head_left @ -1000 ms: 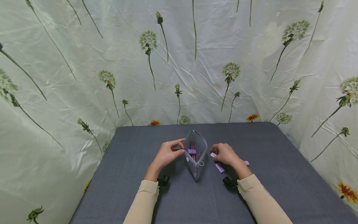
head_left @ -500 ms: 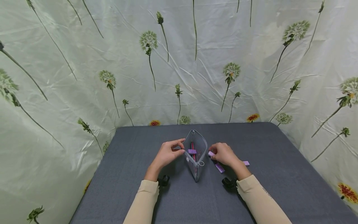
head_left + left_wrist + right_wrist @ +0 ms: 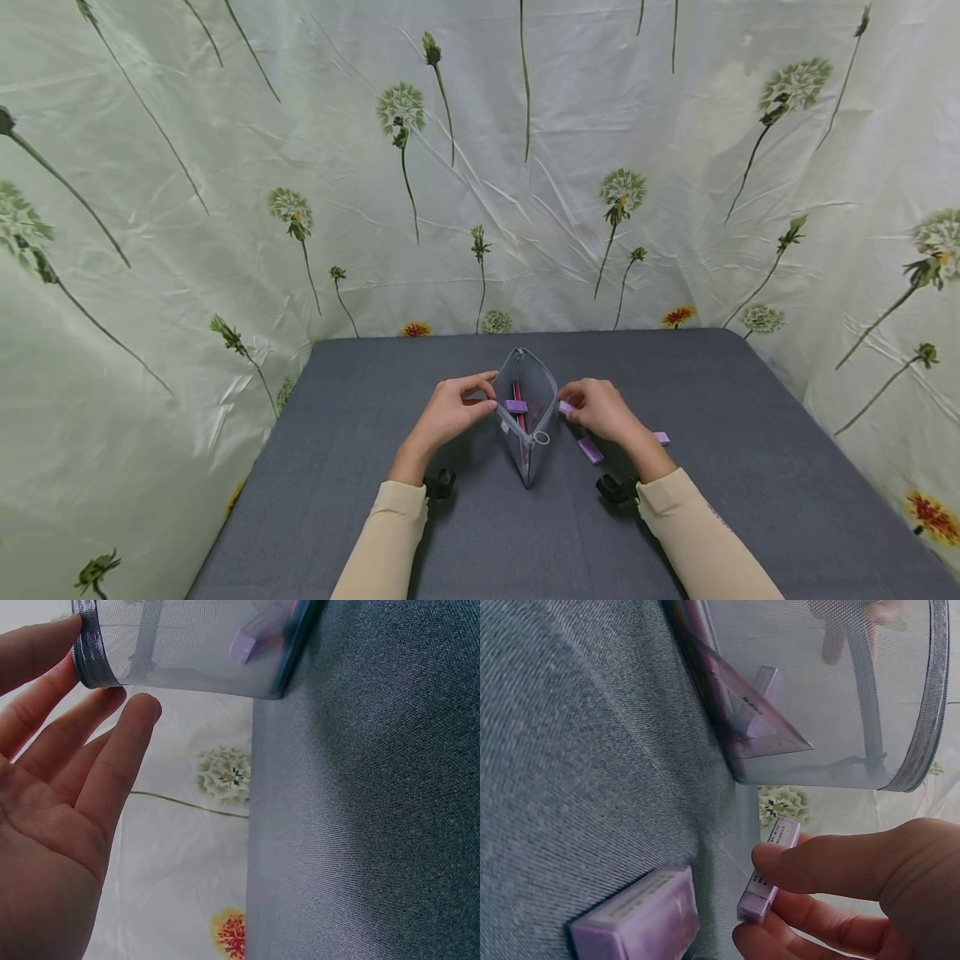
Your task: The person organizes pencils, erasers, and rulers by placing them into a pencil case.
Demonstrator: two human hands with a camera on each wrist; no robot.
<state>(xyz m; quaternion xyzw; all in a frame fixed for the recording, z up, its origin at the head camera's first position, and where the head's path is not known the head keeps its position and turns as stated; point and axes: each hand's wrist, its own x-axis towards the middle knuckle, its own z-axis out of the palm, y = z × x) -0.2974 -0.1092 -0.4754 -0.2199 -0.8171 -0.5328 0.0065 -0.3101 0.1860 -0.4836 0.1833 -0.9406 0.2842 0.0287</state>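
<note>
A grey mesh zip pencil case (image 3: 517, 451) stands with its mouth spread wide. My left hand (image 3: 450, 408) pinches its left rim between thumb and fingers. Inside lie a purple eraser (image 3: 516, 406), red-and-black pencils (image 3: 522, 422) and, seen through the mesh in the right wrist view, a clear set square (image 3: 776, 737). My right hand (image 3: 603, 409), just right of the case, pinches a small purple eraser (image 3: 783, 832) with a printed white label. In the head view only the end of that eraser shows past the fingers. It is apart from the case.
Another purple eraser (image 3: 590, 451) lies on the dark grey table (image 3: 510, 542) below my right hand. A further purple piece (image 3: 662, 437) lies beyond the right wrist, partly covered by it. A flower-print sheet (image 3: 480, 167) hangs behind the table.
My right hand has shifted slightly left and away from me, bringing the pinched eraser closer to the pencil case. The left hand keeps its place on the rim.
</note>
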